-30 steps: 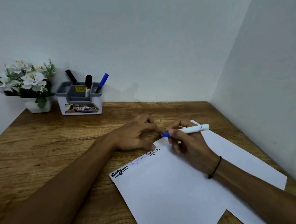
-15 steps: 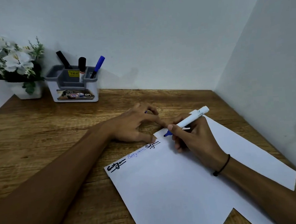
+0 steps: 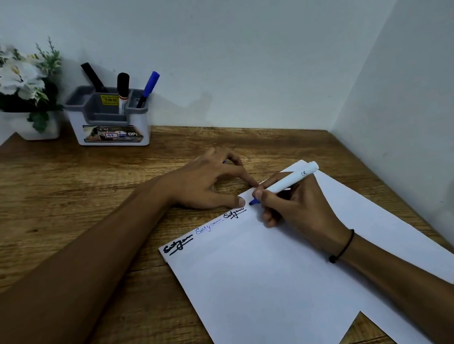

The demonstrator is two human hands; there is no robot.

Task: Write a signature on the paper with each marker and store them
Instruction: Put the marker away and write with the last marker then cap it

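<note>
Nearest, the paper [image 3: 273, 279] lies skewed on the table [image 3: 55, 204], three signatures along its top edge. The right hand [image 3: 296, 206] pinches a white marker [image 3: 291, 182], blue tip touching, or nearly touching, the sheet past the last signature. The left hand [image 3: 210, 182] rests beside it, fingers curled, thumb on the paper's edge, perhaps hiding a cap. Beyond bare wood, the holder [image 3: 108, 120] keeps three markers.

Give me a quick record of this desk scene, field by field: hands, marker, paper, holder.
right hand: grips white marker, blue tip at the paper
left hand: fingertips pinning the paper's top edge
paper: three signatures along the top, two black, one blue
holder: by the wall, three markers standing in it
flower pot: left of holder
table: wooden
</note>
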